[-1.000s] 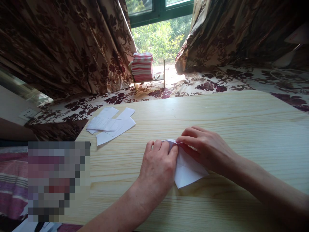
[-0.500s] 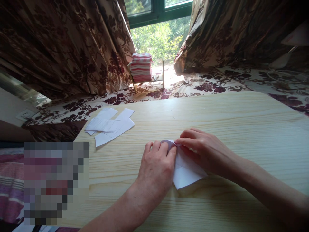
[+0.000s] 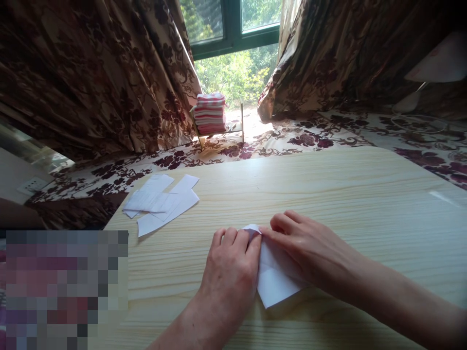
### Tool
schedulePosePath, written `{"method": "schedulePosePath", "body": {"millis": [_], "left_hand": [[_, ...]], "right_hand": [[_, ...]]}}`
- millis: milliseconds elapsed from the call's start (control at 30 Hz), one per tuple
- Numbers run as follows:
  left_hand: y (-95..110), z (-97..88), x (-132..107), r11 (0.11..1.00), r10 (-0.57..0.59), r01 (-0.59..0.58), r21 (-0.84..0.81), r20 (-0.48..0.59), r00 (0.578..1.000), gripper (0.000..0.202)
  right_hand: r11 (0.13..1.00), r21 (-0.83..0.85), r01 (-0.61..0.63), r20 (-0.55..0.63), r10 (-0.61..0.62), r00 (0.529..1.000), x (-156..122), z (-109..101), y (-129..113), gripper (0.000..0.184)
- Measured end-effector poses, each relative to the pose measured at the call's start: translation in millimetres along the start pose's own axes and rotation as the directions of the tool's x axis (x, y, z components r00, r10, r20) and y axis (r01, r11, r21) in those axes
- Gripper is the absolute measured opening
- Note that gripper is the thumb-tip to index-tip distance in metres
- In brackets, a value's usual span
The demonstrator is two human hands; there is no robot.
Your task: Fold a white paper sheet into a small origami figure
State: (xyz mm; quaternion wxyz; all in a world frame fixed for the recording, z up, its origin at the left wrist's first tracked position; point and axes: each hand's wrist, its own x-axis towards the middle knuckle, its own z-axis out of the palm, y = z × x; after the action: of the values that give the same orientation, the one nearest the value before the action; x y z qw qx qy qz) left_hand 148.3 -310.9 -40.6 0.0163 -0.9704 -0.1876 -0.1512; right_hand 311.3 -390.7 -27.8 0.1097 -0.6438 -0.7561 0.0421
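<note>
There is one worktop (image 3: 346, 194). Two hands are over it, one left hand (image 3: 231, 267) and one right hand (image 3: 306, 243), with one sheet of paper (image 3: 275, 282) between them. By the worktop's far left corner lies one group of loose paper pieces (image 3: 164, 211); they overlap, so four is a fair count rather than a sure one. Beyond the far edge there are one small rack (image 3: 242, 124), one stack of striped cloths (image 3: 209, 114), two curtains (image 3: 109, 73) and one window (image 3: 233, 43). Past the far right corner is one lamp (image 3: 438, 61); off the left edge, one wall socket (image 3: 32, 185).
</note>
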Motion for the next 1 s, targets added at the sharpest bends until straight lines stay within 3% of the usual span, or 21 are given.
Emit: {"method": "schedulePosePath", "body": {"millis": [133, 400, 567, 800, 1000], "left_hand": [[-1, 1.2, 2, 1.000, 0.017, -0.016, 0.003, -0.044, 0.999, 0.025], [-3, 3.4, 2, 0.999, 0.053, -0.054, -0.002, -0.081, 0.995, 0.026], [-3, 1.2, 5, 0.998, 0.058, -0.057, 0.028, -0.042, 0.997, 0.026], [0, -0.1, 4, 0.996, 0.036, -0.033, 0.083, -0.029, 0.999, 0.024], [-1, -1.2, 2, 0.998, 0.025, -0.025, 0.052, 0.000, 1.000, 0.025]], "right_hand": [[0.999, -0.027, 0.031, -0.005, -0.031, 0.999, -2, 1, 2, 0.022], [0.999, 0.039, -0.034, 0.066, 0.031, 0.997, 6, -5, 5, 0.014], [0.996, -0.085, -0.006, 0.111, 0.015, 0.994, 19, -10, 1, 0.017], [0.935, -0.329, 0.131, -0.001, -0.139, 0.990, 10, -2, 11, 0.021], [0.919, -0.357, 0.164, 0.031, -0.164, 0.986, 9, -7, 16, 0.023]]}}
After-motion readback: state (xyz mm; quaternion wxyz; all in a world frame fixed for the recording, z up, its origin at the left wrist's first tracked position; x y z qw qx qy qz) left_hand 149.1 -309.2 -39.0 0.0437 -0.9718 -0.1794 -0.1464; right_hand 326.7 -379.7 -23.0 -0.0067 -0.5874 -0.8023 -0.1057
